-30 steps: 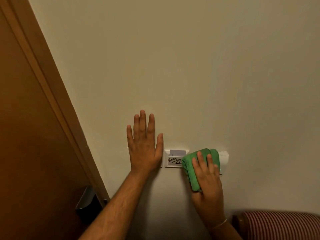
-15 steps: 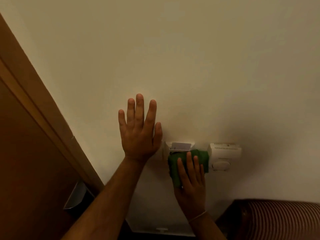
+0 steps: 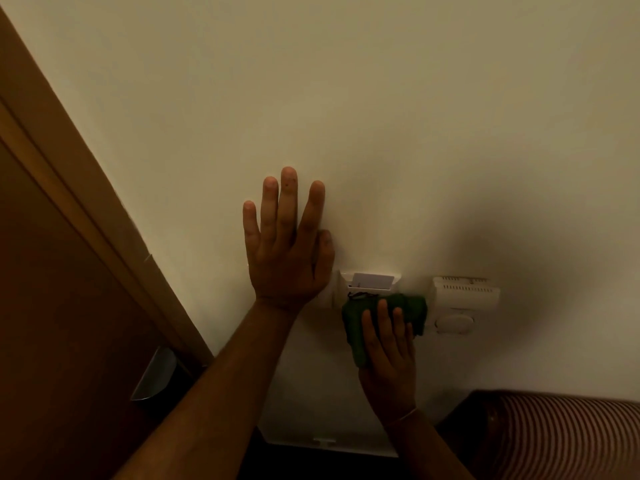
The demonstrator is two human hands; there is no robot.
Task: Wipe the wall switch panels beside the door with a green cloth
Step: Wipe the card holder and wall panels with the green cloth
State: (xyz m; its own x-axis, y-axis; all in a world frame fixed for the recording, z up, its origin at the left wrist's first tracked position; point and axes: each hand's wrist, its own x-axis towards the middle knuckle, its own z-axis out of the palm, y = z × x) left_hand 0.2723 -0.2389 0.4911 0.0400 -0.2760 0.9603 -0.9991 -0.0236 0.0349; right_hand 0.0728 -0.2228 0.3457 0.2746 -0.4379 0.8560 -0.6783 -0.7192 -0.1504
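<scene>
Mid-wipe: the right hand [image 3: 388, 344] presses the green cloth [image 3: 384, 317] on the card-slot panel [image 3: 370, 282]; the thermostat [image 3: 464, 296] at three o'clock seems left. The left hand [image 3: 287, 251] lies flat, open.

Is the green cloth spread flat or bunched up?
Bunched up: the green cloth forms a thick wad under the right hand against the panel.

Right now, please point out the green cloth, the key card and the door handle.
green cloth [image 3: 412, 308]: head view, upper right fold.
key card [image 3: 372, 281]: head view, its face.
door handle [image 3: 156, 375]: head view, metal lever.
</scene>
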